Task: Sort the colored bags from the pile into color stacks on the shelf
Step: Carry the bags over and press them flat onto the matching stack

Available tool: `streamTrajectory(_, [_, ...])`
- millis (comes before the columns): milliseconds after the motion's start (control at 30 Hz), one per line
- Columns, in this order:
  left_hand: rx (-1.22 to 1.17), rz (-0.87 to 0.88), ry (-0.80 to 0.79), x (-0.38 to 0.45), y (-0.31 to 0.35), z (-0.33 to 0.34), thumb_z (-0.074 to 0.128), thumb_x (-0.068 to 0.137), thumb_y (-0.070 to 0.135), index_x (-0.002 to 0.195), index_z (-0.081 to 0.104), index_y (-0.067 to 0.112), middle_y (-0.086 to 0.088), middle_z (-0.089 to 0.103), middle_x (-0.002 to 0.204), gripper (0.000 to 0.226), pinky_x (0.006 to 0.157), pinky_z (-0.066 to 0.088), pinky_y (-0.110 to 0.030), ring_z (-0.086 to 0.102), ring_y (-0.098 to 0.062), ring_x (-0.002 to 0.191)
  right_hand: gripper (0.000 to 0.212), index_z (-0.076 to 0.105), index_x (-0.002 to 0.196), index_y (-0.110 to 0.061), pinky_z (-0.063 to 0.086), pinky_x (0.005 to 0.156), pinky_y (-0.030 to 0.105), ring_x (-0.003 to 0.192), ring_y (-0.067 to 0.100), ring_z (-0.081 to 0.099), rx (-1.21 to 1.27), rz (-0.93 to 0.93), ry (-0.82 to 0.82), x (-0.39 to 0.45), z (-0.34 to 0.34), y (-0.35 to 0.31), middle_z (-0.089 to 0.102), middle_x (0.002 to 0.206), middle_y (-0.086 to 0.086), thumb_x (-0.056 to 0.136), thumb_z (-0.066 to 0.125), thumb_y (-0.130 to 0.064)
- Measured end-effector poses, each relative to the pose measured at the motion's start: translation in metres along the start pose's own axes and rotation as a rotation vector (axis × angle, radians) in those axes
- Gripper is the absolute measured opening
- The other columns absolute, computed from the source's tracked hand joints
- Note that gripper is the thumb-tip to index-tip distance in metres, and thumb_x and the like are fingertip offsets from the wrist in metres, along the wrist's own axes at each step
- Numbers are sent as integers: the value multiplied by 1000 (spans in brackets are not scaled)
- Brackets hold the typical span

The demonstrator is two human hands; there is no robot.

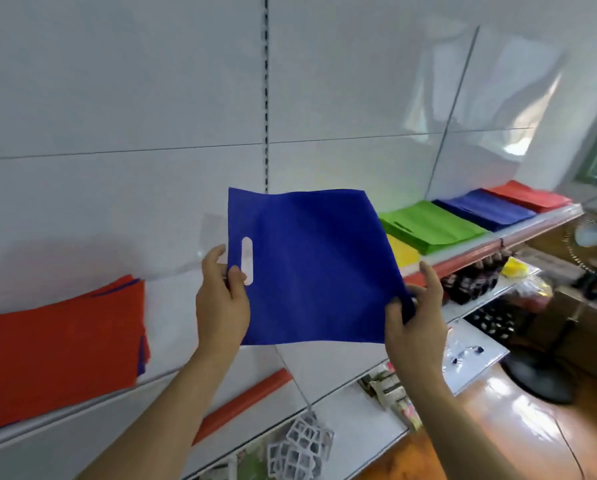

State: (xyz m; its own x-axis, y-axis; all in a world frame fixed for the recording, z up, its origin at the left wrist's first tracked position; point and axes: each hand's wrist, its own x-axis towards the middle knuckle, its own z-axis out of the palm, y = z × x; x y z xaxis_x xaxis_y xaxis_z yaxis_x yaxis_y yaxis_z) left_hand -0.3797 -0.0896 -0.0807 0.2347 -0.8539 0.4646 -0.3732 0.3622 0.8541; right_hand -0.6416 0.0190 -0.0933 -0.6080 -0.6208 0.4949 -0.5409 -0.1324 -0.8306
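Note:
I hold a flat blue bag (311,265) with a slot handle up in front of the shelf. My left hand (221,299) pinches its left edge beside the handle slot. My right hand (416,317) grips its lower right corner. On the shelf at the left lies the mixed pile (58,344), red on top with blue edges showing. Along the shelf to the right sit a yellow stack (402,252), partly hidden by the bag, a green stack (432,226), a blue stack (484,207) and a red stack (529,197).
The white shelf (518,233) has a red front strip and clear dividers. A lower shelf (359,414) holds packaged goods and white plastic grids (300,448). A standing fan (546,375) and wooden floor are at the right.

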Motion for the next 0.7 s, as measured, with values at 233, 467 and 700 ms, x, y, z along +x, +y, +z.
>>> streamTrajectory(233, [-26, 137, -172, -49, 62, 162, 51, 108, 20, 113, 59, 30, 12, 68, 107, 14, 76, 47, -33, 64, -15, 91, 37, 43, 109, -53, 56, 66, 46, 85, 2, 65, -109, 127, 241, 48, -138, 93, 59, 103, -38, 100, 61, -22])
streamTrajectory(467, [-51, 234, -454, -88, 110, 337, 54, 107, 23, 124, 60, 28, 14, 65, 118, 19, 75, 43, -16, 62, -6, 103, 22, 46, 109, -42, 59, 62, 47, 85, 9, 66, -227, 165, 396, 95, -242, 179, 64, 96, -21, 103, 57, -25])
streamTrajectory(700, [-109, 220, -624, -105, 148, 502, 54, 106, 20, 127, 61, 25, 11, 63, 119, 23, 82, 43, -25, 56, -5, 104, 35, 64, 123, -34, 61, 79, 37, 103, 3, 63, -442, 168, 389, 176, -320, 252, 65, 112, -22, 104, 54, -7])
